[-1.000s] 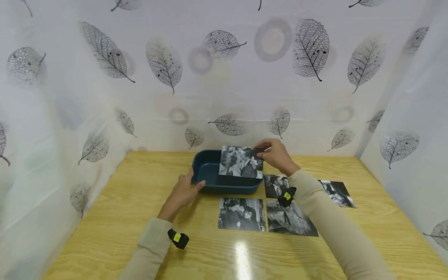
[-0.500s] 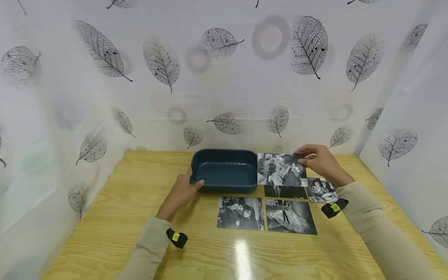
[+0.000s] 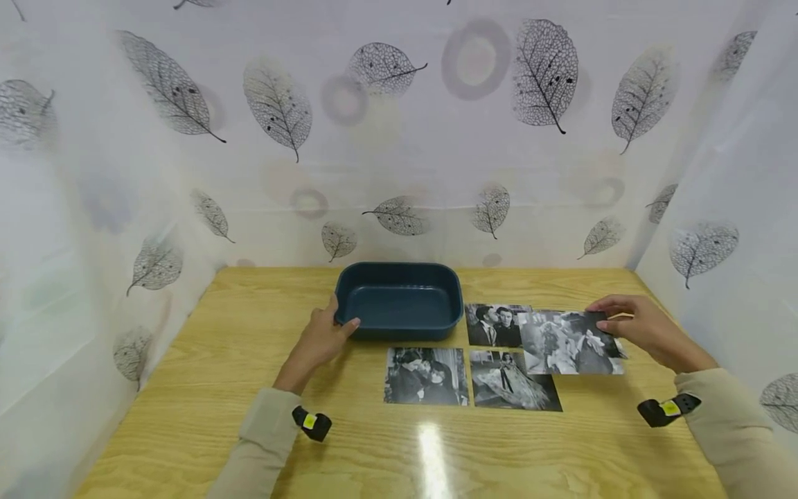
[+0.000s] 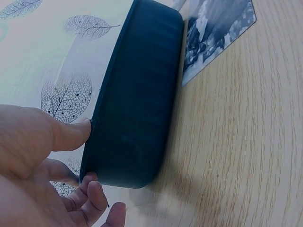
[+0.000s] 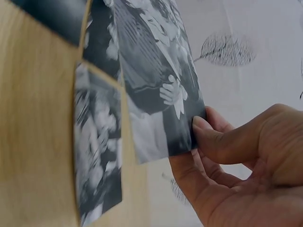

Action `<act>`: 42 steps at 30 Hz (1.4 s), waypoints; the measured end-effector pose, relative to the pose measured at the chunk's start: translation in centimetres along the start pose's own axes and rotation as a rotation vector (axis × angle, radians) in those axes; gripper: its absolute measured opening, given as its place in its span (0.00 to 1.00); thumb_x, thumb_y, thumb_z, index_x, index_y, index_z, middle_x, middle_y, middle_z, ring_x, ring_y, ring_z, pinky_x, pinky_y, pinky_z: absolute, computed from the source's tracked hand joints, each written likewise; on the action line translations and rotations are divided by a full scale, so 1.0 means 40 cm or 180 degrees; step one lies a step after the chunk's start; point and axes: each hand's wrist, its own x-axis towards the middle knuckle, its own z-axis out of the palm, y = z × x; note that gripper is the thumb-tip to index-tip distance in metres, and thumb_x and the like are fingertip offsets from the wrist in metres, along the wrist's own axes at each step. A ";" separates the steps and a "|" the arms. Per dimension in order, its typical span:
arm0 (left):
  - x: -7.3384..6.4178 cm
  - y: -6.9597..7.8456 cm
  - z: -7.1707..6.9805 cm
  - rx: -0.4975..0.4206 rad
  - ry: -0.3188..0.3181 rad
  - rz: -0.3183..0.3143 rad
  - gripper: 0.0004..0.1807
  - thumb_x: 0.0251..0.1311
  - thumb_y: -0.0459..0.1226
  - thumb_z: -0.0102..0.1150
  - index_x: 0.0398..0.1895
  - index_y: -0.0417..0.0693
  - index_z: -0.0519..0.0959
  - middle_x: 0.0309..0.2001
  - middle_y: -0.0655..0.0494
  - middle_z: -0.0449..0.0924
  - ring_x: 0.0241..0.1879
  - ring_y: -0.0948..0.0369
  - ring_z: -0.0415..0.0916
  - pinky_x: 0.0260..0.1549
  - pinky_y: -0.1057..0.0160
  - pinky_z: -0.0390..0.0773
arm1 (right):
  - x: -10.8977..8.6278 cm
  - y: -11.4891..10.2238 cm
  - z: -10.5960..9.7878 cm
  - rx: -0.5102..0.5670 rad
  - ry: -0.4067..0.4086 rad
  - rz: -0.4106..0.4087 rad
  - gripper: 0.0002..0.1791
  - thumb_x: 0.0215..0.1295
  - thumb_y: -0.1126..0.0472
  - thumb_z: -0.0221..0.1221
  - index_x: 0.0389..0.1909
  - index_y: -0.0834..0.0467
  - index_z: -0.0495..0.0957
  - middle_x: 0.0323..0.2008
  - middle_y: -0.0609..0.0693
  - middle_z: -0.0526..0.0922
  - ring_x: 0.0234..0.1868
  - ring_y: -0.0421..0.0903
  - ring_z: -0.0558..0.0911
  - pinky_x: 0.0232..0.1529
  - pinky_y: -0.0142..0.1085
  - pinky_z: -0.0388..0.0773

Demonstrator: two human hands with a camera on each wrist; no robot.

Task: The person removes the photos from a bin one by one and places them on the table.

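Note:
My left hand (image 3: 316, 341) grips the rim of a dark blue rectangular tub (image 3: 399, 333) at its left front corner; in the left wrist view the thumb (image 4: 71, 135) lies on the rim. My right hand (image 3: 645, 331) pinches the right edge of a black-and-white photo (image 3: 561, 346) between thumb and fingers. The held photo is above the table and mostly covers another photo (image 5: 98, 146), better seen in the right wrist view. Left of it lies a photo of two people (image 3: 492, 326). In front are a photo of a couple (image 3: 427, 378) and a partly covered photo with a spreading gown (image 3: 511, 388).
The wooden table (image 3: 399, 457) reflects a bright light near its front. Behind it and at the sides hangs a white curtain (image 3: 411, 152) with a leaf print. The tub stands near the table's back edge, with photos close to its right side and front.
My right hand has carried the photo from over the tub out to the right and nearer the front, over the far-right photo. The left hand has stayed on the tub.

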 end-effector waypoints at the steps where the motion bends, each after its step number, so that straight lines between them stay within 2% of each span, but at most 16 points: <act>1: 0.001 0.000 -0.001 -0.0002 0.0005 0.0000 0.45 0.77 0.47 0.49 0.81 0.39 0.35 0.75 0.23 0.41 0.72 0.29 0.50 0.66 0.34 0.60 | -0.010 0.014 -0.004 -0.0012 -0.0029 0.0031 0.19 0.72 0.69 0.57 0.60 0.73 0.74 0.62 0.73 0.70 0.43 0.29 0.77 0.40 0.38 0.82; 7: 0.003 -0.001 -0.001 0.0004 0.0030 0.0027 0.44 0.77 0.47 0.49 0.81 0.38 0.36 0.74 0.22 0.42 0.71 0.29 0.52 0.65 0.34 0.61 | -0.063 0.087 -0.016 0.0066 -0.0156 0.0231 0.19 0.72 0.70 0.58 0.59 0.76 0.74 0.59 0.74 0.72 0.41 0.32 0.79 0.39 0.38 0.82; 13: 0.003 -0.001 0.001 0.0034 0.0054 0.0025 0.44 0.77 0.46 0.50 0.81 0.36 0.37 0.74 0.22 0.43 0.71 0.29 0.53 0.65 0.34 0.62 | -0.091 0.131 -0.017 0.0117 -0.0197 0.0245 0.18 0.70 0.72 0.58 0.57 0.78 0.73 0.60 0.77 0.70 0.42 0.33 0.79 0.38 0.37 0.82; 15: 0.003 0.000 0.001 0.0026 0.0059 0.0023 0.44 0.77 0.46 0.50 0.81 0.36 0.37 0.74 0.22 0.44 0.71 0.29 0.53 0.65 0.34 0.62 | -0.094 0.142 -0.017 0.0071 -0.0205 0.0265 0.18 0.70 0.72 0.58 0.57 0.78 0.73 0.60 0.77 0.69 0.46 0.39 0.79 0.39 0.37 0.82; 17: 0.003 0.000 0.003 0.0011 0.0057 0.0021 0.44 0.77 0.46 0.50 0.81 0.37 0.37 0.73 0.21 0.44 0.71 0.29 0.53 0.65 0.34 0.62 | -0.096 0.150 -0.018 0.0040 -0.0213 0.0307 0.18 0.70 0.72 0.58 0.57 0.77 0.74 0.59 0.76 0.70 0.51 0.51 0.79 0.39 0.37 0.82; 20: 0.003 0.000 0.004 -0.0003 0.0052 0.0015 0.44 0.77 0.46 0.50 0.81 0.37 0.37 0.74 0.22 0.44 0.71 0.29 0.53 0.65 0.34 0.61 | -0.096 0.159 -0.017 -0.0002 -0.0202 0.0381 0.17 0.71 0.72 0.57 0.56 0.76 0.74 0.58 0.75 0.72 0.56 0.66 0.73 0.39 0.38 0.82; 23: 0.003 -0.001 0.005 0.0000 0.0046 0.0008 0.44 0.77 0.46 0.50 0.81 0.37 0.37 0.74 0.22 0.44 0.71 0.29 0.52 0.65 0.34 0.61 | -0.094 0.166 -0.013 -0.0048 -0.0181 0.0428 0.16 0.70 0.73 0.57 0.55 0.76 0.75 0.56 0.75 0.73 0.58 0.72 0.70 0.38 0.38 0.82; 33: 0.004 -0.004 0.001 -0.0016 0.0043 0.0036 0.44 0.77 0.46 0.50 0.81 0.36 0.37 0.74 0.22 0.42 0.72 0.29 0.51 0.66 0.34 0.60 | -0.084 0.180 0.003 -0.0306 -0.0074 0.0546 0.15 0.64 0.73 0.60 0.51 0.74 0.79 0.50 0.71 0.77 0.51 0.65 0.77 0.35 0.38 0.80; 36: 0.003 -0.003 0.001 -0.0011 0.0043 0.0035 0.44 0.77 0.46 0.50 0.81 0.36 0.37 0.74 0.22 0.42 0.72 0.29 0.50 0.66 0.34 0.60 | -0.083 0.185 0.007 -0.0363 -0.0051 0.0526 0.15 0.63 0.73 0.61 0.50 0.74 0.79 0.49 0.70 0.78 0.49 0.63 0.78 0.35 0.37 0.79; 39: 0.002 -0.002 0.000 -0.0014 0.0040 0.0018 0.44 0.77 0.46 0.50 0.81 0.36 0.37 0.75 0.22 0.41 0.72 0.29 0.50 0.67 0.34 0.59 | -0.083 0.187 0.013 -0.0450 -0.0023 0.0503 0.14 0.63 0.72 0.62 0.49 0.73 0.80 0.47 0.69 0.79 0.45 0.55 0.78 0.34 0.36 0.78; 42: 0.002 0.000 0.001 -0.0015 0.0037 0.0007 0.44 0.77 0.47 0.49 0.81 0.37 0.37 0.75 0.22 0.41 0.72 0.29 0.49 0.66 0.34 0.59 | -0.081 0.191 0.018 -0.0563 0.0019 0.0415 0.13 0.62 0.72 0.64 0.47 0.73 0.81 0.46 0.69 0.80 0.44 0.55 0.78 0.35 0.39 0.77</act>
